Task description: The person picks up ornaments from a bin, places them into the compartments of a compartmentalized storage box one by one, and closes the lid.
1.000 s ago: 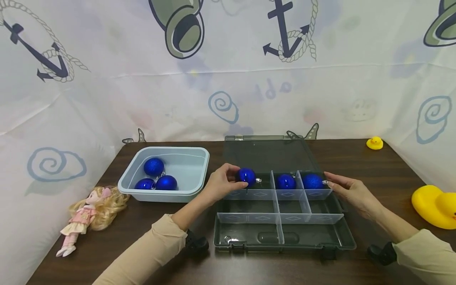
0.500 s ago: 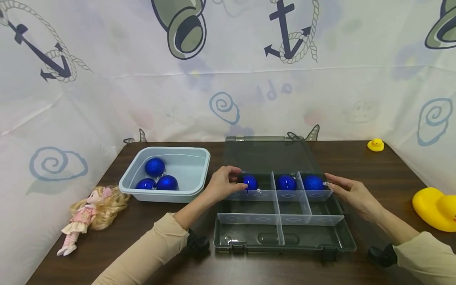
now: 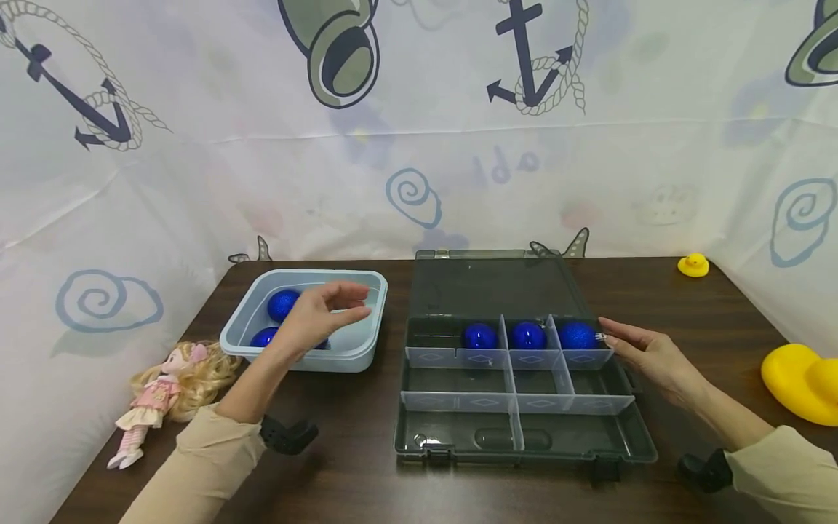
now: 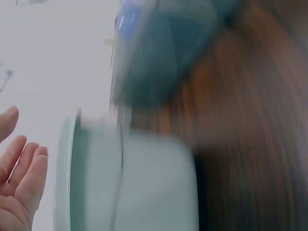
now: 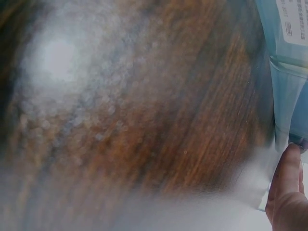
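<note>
The case [image 3: 511, 460] lay open on the desk [image 3: 360, 487], its lid [image 3: 487, 287] folded back toward 12 o'clock. Bearings were taken from the case's centre, with 12 o'clock on the far side. Its far row held blue balls, one per compartment. The left ball [image 3: 480, 336] sat at the 3 o'clock end of its wide compartment. The middle ball [image 3: 528, 335] lay in the next compartment. The right ball [image 3: 577, 335] filled much of the last, its cap [image 3: 601, 336] pointing to 3 o'clock.

The left hand [image 3: 321, 313] hung over the tub [image 3: 350, 362] at 10 o'clock. Its grip was apart, thumb and fingers separated, with nothing between them; the left wrist view, though blurred, agreed. The tub contained further blue balls: a glitter ball [image 3: 283, 304] toward the far side, a near ball [image 3: 263, 337] closer to the front, and a third ball [image 3: 322, 343] mostly hidden behind the hand.

The right hand [image 3: 655, 360] touched the case at 2 o'clock, grip slightly apart, fingers fairly straight against its side. Whether the thumb also met the cap could not be told.

A doll [image 3: 153, 393] lay at 9 o'clock, just beside the tub. A large duck [image 3: 795, 382] stood at 3 o'clock and a small duck [image 3: 694, 266] at 2 o'clock, near the desk's far edge.
</note>
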{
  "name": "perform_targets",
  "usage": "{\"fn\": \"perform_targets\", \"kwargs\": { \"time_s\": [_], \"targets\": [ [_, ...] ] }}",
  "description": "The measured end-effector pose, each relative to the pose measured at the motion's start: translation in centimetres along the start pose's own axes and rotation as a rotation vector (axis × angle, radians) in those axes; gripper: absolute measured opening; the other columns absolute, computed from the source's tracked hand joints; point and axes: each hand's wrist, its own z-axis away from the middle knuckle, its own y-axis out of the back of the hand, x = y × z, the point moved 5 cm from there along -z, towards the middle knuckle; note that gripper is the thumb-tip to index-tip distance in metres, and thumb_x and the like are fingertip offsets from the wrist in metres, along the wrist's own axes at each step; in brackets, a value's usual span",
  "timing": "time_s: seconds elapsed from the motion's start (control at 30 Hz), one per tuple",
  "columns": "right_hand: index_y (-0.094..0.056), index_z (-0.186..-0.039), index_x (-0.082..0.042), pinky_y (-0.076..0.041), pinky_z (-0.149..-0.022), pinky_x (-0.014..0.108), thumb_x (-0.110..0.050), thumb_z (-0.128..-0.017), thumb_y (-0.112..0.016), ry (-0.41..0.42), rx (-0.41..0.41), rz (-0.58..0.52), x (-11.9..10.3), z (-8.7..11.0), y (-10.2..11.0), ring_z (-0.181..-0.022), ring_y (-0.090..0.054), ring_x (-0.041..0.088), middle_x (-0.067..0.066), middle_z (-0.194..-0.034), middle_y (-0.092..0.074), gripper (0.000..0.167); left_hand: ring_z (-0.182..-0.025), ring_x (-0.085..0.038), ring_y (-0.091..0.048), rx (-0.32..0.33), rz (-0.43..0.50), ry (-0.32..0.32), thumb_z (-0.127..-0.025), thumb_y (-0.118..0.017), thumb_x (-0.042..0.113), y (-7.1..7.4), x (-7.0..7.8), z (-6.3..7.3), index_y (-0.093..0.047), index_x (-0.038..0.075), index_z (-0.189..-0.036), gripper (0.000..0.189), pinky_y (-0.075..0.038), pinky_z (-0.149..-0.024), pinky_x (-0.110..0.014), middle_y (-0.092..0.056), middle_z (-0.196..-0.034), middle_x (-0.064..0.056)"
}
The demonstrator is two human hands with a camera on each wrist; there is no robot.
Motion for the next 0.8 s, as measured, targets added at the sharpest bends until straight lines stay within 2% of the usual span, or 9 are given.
{"fn": "perform_targets", "kwargs": {
  "time_s": [0.1,0.17,0.23,0.3,0.47,0.63,0.8],
  "targets": [
    [-0.029,-0.145,-0.001,-0.040,-0.093,0.028,-0.036,-0.098,-0.048,0.007,-0.004,-0.024,-0.1,0.0,0.0,-0.108,-0.052,-0.010,0.027,-0.147,-0.028,0.062,-0.110,-0.029,-0.058,-0.002,-0.054,0.033,-0.087,-0.068,0.025,2.8,-2.1,0.7,-0.057,0.000,-0.124,0.046,-0.048,-0.084,-0.019,-0.061,-0.122,-0.019],
    [-0.029,-0.145,0.000,-0.041,-0.092,0.026,-0.035,-0.098,-0.049,0.012,-0.006,-0.042,-0.1,0.0,0.0,-0.102,-0.048,-0.017,0.028,-0.147,-0.028,0.062,-0.110,-0.031,-0.058,-0.007,-0.097,0.049,-0.087,-0.068,0.025,4.1,-3.4,1.1,-0.056,-0.002,-0.124,0.047,-0.046,-0.082,-0.014,-0.060,-0.122,-0.021],
    [-0.028,-0.145,0.001,-0.043,-0.092,0.023,-0.035,-0.098,-0.049,0.017,-0.008,-0.049,-0.1,0.0,0.0,-0.099,-0.047,-0.020,0.028,-0.147,-0.027,0.062,-0.111,-0.033,-0.058,-0.021,-0.132,0.063,-0.087,-0.068,0.025,5.0,-4.4,1.5,-0.055,-0.003,-0.125,0.049,-0.047,-0.083,-0.014,-0.059,-0.123,-0.023],
    [-0.029,-0.145,0.001,-0.043,-0.091,0.022,-0.034,-0.098,-0.049,0.021,-0.009,-0.055,0.0,0.0,0.0,-0.099,-0.047,-0.020,0.029,-0.147,-0.027,0.062,-0.112,-0.034,-0.057,-0.041,-0.156,0.079,-0.087,-0.068,0.027,5.6,-5.1,1.7,-0.054,-0.004,-0.126,0.051,-0.050,-0.086,-0.021,-0.058,-0.124,-0.024],
    [-0.029,-0.144,0.001,-0.044,-0.090,0.020,-0.034,-0.098,-0.050,0.013,-0.006,-0.070,0.2,0.0,0.0,-0.099,-0.047,-0.020,0.028,-0.147,-0.027,0.062,-0.116,-0.037,-0.054,-0.103,-0.154,0.118,-0.086,-0.069,0.028,6.0,-6.2,1.5,-0.051,-0.005,-0.128,0.057,-0.048,-0.095,-0.042,-0.055,-0.127,-0.025],
    [-0.029,-0.145,0.000,-0.044,-0.090,0.019,-0.035,-0.097,-0.050,-0.001,-0.005,-0.068,0.2,0.0,-0.1,-0.102,-0.047,-0.017,0.027,-0.148,-0.027,0.063,-0.121,-0.040,-0.050,-0.187,-0.144,0.160,-0.086,-0.069,0.026,5.7,-6.5,1.3,-0.047,-0.005,-0.132,0.060,-0.043,-0.099,-0.048,-0.052,-0.132,-0.025],
    [-0.030,-0.145,-0.001,-0.044,-0.091,0.019,-0.036,-0.097,-0.049,0.006,-0.004,-0.055,0.1,0.0,0.0,-0.110,-0.048,-0.011,0.026,-0.148,-0.026,0.062,-0.123,-0.042,-0.046,-0.251,-0.210,0.169,-0.086,-0.070,0.025,5.3,-6.4,1.1,-0.047,-0.004,-0.133,0.060,-0.037,-0.102,-0.053,-0.050,-0.133,-0.025]
  ]
}}
